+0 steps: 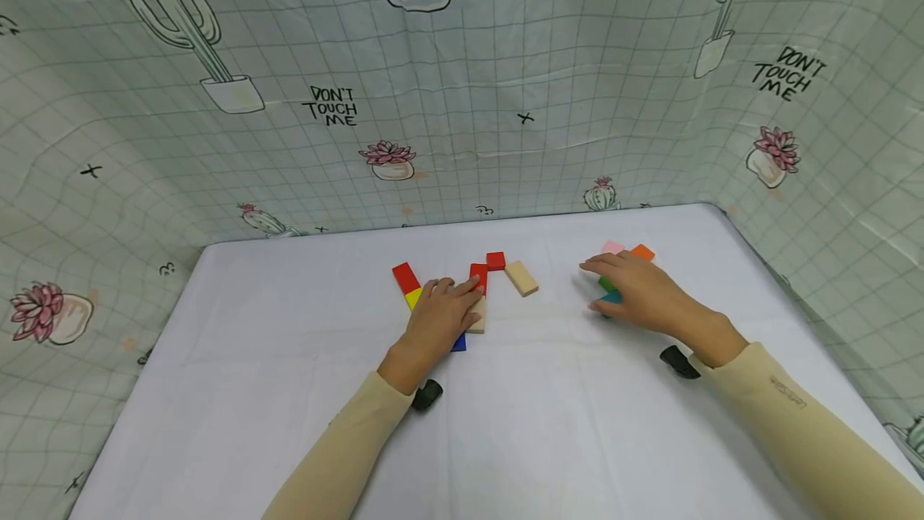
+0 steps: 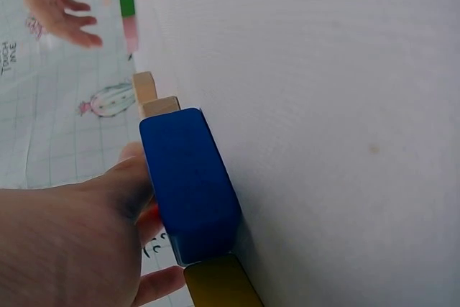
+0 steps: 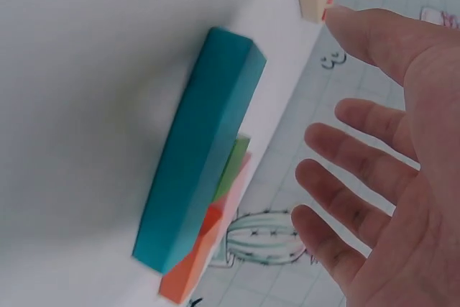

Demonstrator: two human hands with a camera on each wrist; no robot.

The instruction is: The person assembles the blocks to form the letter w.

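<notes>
My left hand (image 1: 436, 315) rests over a group of flat wooden blocks, its fingertips at a red block (image 1: 479, 272) and its thumb beside a plain wooden block (image 1: 477, 322). A blue block (image 2: 189, 185) stands large before the left wrist camera, end to end with a yellow block (image 2: 221, 282). My right hand (image 1: 646, 293) hovers with spread fingers over a second group of blocks, nothing in its grasp. Under it lie a teal block (image 3: 198, 152), a green block (image 3: 232, 169), a pink block (image 1: 613, 247) and an orange block (image 1: 642, 252).
Another red block (image 1: 405, 277) lies left of the left hand. A small red block (image 1: 496, 261) and a slanted plain block (image 1: 521, 278) lie between the hands. The white-covered table (image 1: 534, 424) meets a printed cloth (image 1: 462, 87) at its back edge.
</notes>
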